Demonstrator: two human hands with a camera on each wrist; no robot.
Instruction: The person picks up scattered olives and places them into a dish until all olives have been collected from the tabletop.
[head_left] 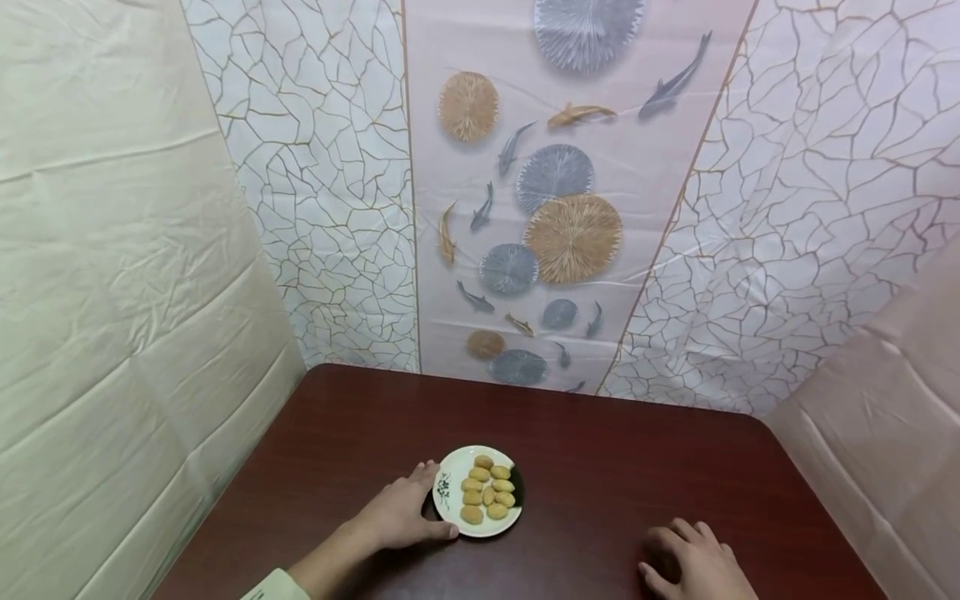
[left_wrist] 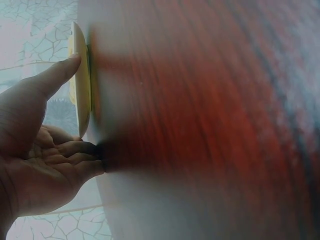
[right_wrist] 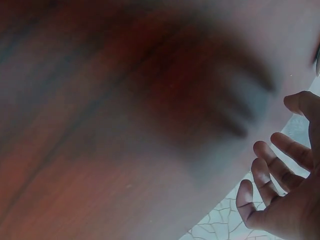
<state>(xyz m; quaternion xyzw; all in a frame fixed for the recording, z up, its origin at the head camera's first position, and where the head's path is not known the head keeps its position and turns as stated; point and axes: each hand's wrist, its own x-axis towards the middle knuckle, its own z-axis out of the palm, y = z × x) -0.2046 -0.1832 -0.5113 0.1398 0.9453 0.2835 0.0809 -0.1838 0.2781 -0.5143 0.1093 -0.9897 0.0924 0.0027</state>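
A round white plate (head_left: 455,523) with a dark floral print at its left and a dark green patch at its right sits on the table. Several small yellow-brown oval pieces (head_left: 480,475) lie on it; their exact kind is unclear. My left hand (head_left: 407,510) spans the plate's left side, thumb at the near rim and fingers along the far-left edge. In the left wrist view, the thumb of the left hand (left_wrist: 40,135) touches the plate's rim (left_wrist: 83,95), and the other fingertips reach the tabletop beside it. My right hand (head_left: 701,560) is apart from the plate, fingers loosely bent, holding nothing.
The dark red-brown table (head_left: 585,450) has rounded far corners. Behind it hangs a patterned cloth (head_left: 525,208) with fish and round leaf shapes. Plain pale cloth (head_left: 135,292) walls the left, with more cloth (head_left: 885,400) on the right.
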